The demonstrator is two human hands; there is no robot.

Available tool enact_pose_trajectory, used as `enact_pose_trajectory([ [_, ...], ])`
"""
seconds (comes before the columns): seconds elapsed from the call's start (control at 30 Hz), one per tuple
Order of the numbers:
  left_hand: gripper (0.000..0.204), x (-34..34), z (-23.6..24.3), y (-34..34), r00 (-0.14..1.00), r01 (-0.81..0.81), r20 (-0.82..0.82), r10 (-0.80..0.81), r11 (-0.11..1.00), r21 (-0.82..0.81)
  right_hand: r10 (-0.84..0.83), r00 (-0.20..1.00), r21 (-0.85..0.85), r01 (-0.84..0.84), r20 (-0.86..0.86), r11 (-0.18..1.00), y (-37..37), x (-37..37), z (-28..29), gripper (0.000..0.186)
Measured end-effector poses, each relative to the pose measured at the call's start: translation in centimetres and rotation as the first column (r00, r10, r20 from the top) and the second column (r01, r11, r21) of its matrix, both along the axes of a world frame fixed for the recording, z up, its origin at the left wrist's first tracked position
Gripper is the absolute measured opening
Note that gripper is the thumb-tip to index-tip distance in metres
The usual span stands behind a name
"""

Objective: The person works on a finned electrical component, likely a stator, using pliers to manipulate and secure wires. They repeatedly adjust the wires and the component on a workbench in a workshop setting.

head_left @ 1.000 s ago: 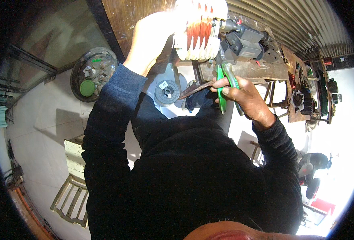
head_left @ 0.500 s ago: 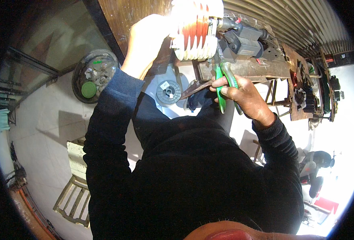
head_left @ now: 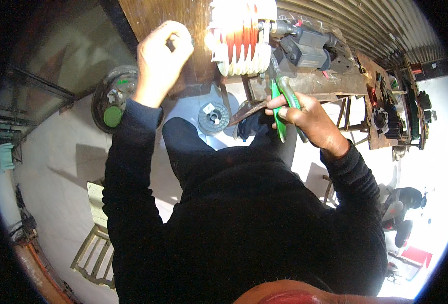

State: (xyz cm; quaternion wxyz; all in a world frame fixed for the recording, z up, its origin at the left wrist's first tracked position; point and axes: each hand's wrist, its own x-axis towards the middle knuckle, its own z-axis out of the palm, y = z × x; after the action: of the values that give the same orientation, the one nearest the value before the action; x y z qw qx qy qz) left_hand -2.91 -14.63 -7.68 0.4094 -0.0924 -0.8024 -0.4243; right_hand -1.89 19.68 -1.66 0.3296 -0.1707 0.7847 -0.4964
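My left hand (head_left: 160,63) is raised over the brown wooden bench top (head_left: 193,55), its fingers curled together. Whether a small thing sits in them is too washed out to see. To its right, apart from it, stands a white ribbed winding former (head_left: 232,67) with copper-red wire (head_left: 247,35) in its grooves. Pliers with green and dark handles (head_left: 277,114) are in my right hand (head_left: 312,119), fingers wrapped round the grips. The pliers' jaws point up beside the former's lower right edge. The former joins a shaft on a dark motor-like machine (head_left: 307,53).
Below the bench stands a grey wire spool (head_left: 214,119). A round tub of scraps (head_left: 100,109) is on the floor at left, near a slatted chair (head_left: 95,253). At right a cluttered wooden bench (head_left: 381,139) runs along the corrugated wall (head_left: 366,20).
My left hand has drawn away from the winding former, moving left with its fingers curled. The pliers in my right hand keep nearly the same place.
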Motion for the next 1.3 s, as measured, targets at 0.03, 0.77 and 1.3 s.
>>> enact_pose_trajectory([
  [0.03, 0.009, 0.0, 0.1, -0.4, 0.991, -0.091, 0.094, 0.092, 0.996, -0.019, -0.002, 1.000, 0.006, 0.002, -0.011, 1.000, 0.0, 0.0, 0.0, 0.037],
  [0.77, 0.046, 0.2, -4.0, 8.5, 0.791, 0.418, 0.016, -0.611, 0.559, 0.716, 0.003, 0.999, -0.283, 0.009, 0.041, 0.959, 1.5, -0.4, -2.6, 0.038],
  [1.3, 0.045, -0.9, -3.5, 9.4, 0.878, 0.278, 0.167, -0.448, 0.763, 0.584, 0.107, 0.969, -0.189, -0.150, -0.221, 0.970, 1.0, -1.7, -3.4, 0.036],
])
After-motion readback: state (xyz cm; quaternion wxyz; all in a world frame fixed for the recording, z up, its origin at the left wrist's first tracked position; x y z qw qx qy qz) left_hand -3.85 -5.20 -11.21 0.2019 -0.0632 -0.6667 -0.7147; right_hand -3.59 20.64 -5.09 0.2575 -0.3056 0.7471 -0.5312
